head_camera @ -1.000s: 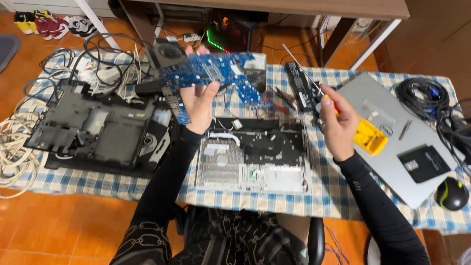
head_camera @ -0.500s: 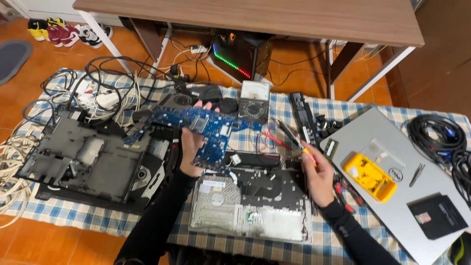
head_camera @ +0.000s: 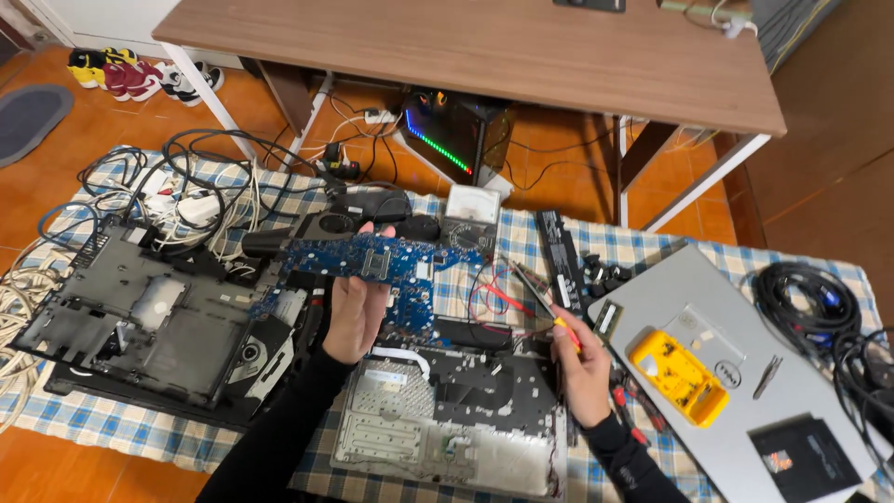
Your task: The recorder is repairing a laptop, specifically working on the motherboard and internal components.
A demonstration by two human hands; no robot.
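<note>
Left hand (head_camera: 357, 312) grips blue circuit board (head_camera: 377, 264) above opened laptop base (head_camera: 447, 424); right hand (head_camera: 582, 368) closed around red-and-yellow probe (head_camera: 545, 312).

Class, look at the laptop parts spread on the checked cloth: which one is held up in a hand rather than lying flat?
The blue circuit board, gripped by the left hand; the other parts lie on the cloth.

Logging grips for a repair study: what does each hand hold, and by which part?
Left hand holds the blue circuit board by its lower middle edge; right hand grips a red-and-yellow tool by its handle.
</note>
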